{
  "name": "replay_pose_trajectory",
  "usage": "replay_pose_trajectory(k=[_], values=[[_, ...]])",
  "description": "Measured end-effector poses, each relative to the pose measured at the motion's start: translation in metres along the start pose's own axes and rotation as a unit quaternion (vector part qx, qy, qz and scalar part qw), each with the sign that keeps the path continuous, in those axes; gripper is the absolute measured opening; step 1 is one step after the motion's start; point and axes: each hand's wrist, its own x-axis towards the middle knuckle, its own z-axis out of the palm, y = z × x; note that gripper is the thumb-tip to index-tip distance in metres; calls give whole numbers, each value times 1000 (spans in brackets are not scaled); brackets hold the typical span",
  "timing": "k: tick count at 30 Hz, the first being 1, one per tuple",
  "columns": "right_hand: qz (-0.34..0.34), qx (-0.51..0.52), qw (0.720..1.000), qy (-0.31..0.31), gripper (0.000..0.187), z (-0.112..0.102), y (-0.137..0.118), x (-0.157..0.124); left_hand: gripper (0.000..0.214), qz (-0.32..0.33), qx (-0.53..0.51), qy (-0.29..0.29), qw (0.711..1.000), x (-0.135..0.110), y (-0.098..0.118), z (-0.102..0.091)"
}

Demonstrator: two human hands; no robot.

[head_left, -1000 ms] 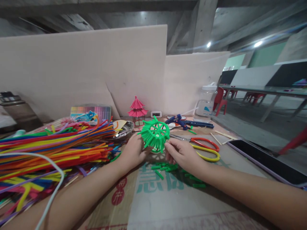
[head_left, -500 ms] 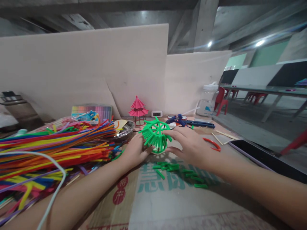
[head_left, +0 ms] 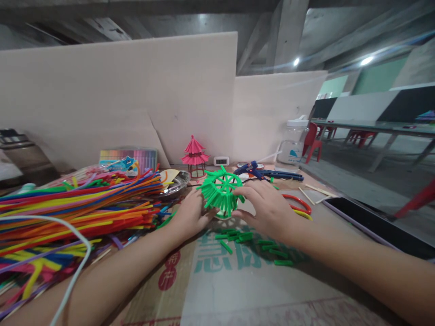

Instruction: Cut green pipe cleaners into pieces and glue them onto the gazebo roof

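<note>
A green pipe-cleaner model [head_left: 220, 190], round with spokes and short fringe pieces, stands on the cardboard [head_left: 244, 290] at the middle. My left hand [head_left: 189, 214] cups its left lower side, fingers curled against it. My right hand [head_left: 268, 209] rests against its right side, pinching a short green piece at the fringe. Several cut green pieces [head_left: 251, 244] lie on the cardboard just under my right wrist.
A big heap of coloured pipe cleaners [head_left: 78, 208] fills the left. Behind stand a pink pagoda model [head_left: 194, 156], a marker box [head_left: 128, 159], a metal dish [head_left: 175, 183], a blue glue gun [head_left: 258, 171], a clear jar [head_left: 292, 145]. Red-and-yellow scissors [head_left: 299, 204] and a dark tablet [head_left: 384, 226] lie right.
My right hand rose from the cut pieces on the cardboard to the model's right side and settled on the fringe. The left hand stayed in place.
</note>
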Motion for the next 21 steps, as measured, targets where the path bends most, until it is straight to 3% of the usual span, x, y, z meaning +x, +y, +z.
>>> replay_pose_trajectory(k=[4, 21], values=[[3, 0, 1000, -5, 27, 0, 1, 0, 36, 0, 20, -29, 999, 0, 0, -1], [17, 26, 999, 8, 25, 4, 0, 0, 34, 6, 21, -30, 999, 0, 3, -1]])
